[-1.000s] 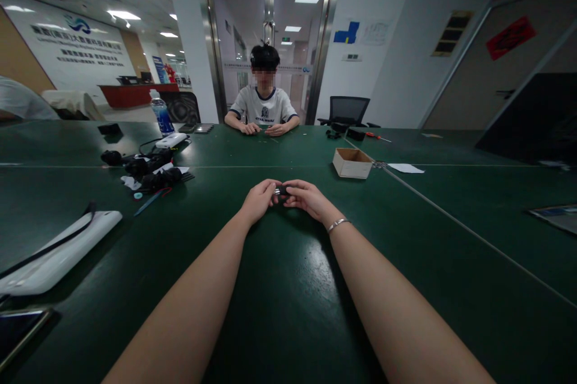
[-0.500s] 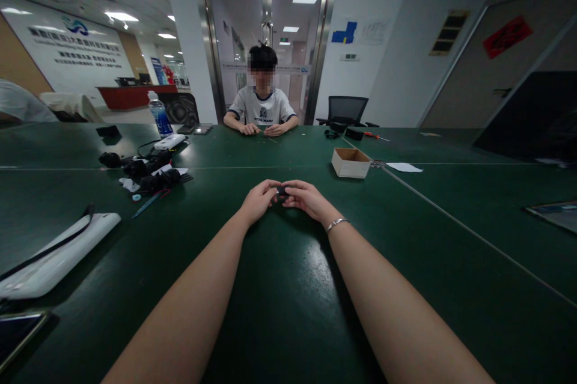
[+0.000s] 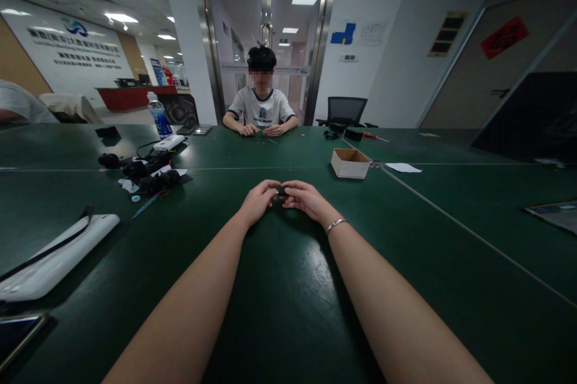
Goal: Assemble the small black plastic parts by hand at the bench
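A small black object [image 3: 282,191] is pinched between my two hands, just above or on the green table [image 3: 279,288]; its kind is too small to make out. My left hand [image 3: 260,199] grips its left end between thumb and fingers. On the other end, my right hand [image 3: 306,198] closes with thumb and fingertips, a silver bracelet on its wrist. The fingertips of both hands nearly meet and partly hide the object. Beyond my right hand, an open cardboard box [image 3: 350,169] stands on the table.
Across the table a person [image 3: 261,107] sits with both hands on the tabletop. To the left lie black gear [image 3: 151,167], a bottle [image 3: 159,116] and a long white case [image 3: 63,255]. White paper [image 3: 404,167] and a screwdriver [image 3: 374,136] lie to the right.
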### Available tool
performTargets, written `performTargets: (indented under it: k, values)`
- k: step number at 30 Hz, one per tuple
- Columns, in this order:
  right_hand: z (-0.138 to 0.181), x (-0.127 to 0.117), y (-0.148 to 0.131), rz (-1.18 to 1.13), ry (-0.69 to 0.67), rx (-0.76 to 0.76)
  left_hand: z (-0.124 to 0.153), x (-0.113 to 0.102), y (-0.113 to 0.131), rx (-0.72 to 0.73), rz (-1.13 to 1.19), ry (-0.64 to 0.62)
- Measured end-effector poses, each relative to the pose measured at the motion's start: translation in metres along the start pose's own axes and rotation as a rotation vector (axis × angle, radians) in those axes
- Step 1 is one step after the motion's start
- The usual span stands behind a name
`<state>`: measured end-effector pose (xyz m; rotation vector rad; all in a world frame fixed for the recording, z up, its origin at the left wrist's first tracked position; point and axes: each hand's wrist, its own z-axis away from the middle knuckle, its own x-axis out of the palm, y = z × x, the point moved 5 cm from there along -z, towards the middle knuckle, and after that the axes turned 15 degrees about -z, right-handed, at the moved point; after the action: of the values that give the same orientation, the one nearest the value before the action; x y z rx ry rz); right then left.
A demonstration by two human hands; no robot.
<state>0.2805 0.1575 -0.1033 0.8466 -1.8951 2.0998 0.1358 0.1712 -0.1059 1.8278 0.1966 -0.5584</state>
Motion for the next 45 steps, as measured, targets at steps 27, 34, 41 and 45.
performTargets:
  k: [27,34,41,45]
  values:
    - [0.0001,0.0001,-0.0003,-0.006,0.008,-0.002,0.0,0.0011,0.0032,0.022,0.023,-0.002]
    - [0.0008,0.0005,-0.0011,0.002,0.008,0.002,0.0007,0.0013,0.0045,0.004,0.019,-0.006]
    - [0.0002,0.0001,-0.0005,0.002,0.007,-0.003,-0.0026,0.0027,-0.0016,0.024,0.019,-0.005]
    - [0.0,-0.0004,-0.0006,0.001,0.008,-0.004,-0.0024,0.0025,-0.0017,0.019,0.017,-0.002]
